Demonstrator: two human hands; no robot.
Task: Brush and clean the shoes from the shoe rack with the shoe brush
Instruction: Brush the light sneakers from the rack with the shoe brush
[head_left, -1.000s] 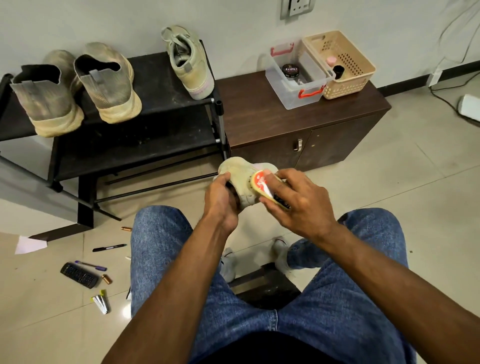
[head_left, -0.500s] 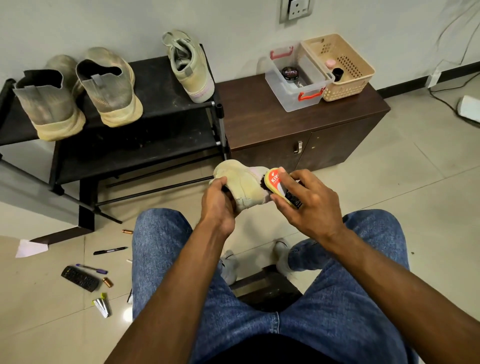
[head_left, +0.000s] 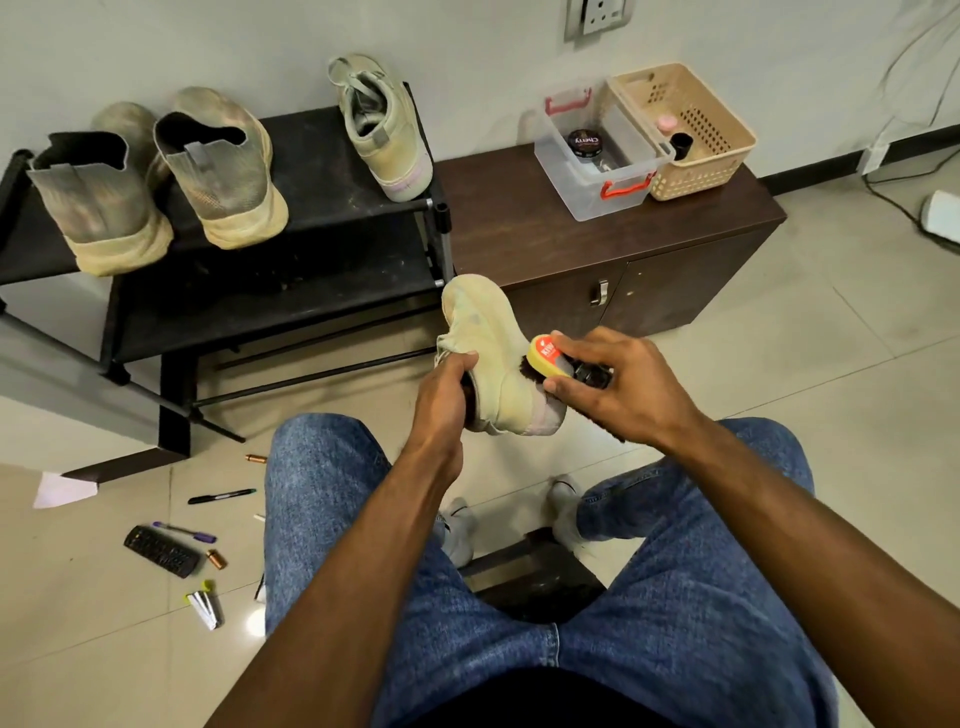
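Left hand (head_left: 441, 395) gripping the shoe (head_left: 493, 364) has tipped it toe-up since a second ago, so the right hand (head_left: 618, 389) clutching the shoe brush (head_left: 550, 358) now scrubs its side, three on the shoe rack (head_left: 332, 208) still waiting.

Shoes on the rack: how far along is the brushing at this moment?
Done: nothing clearly finished. In hand: the left hand grips a pale shoe at its opening while the right hand holds the shoe brush with bristles against its side. Left: its mate and the dusty grey pair stand on the shoe rack, seemingly unbrushed.
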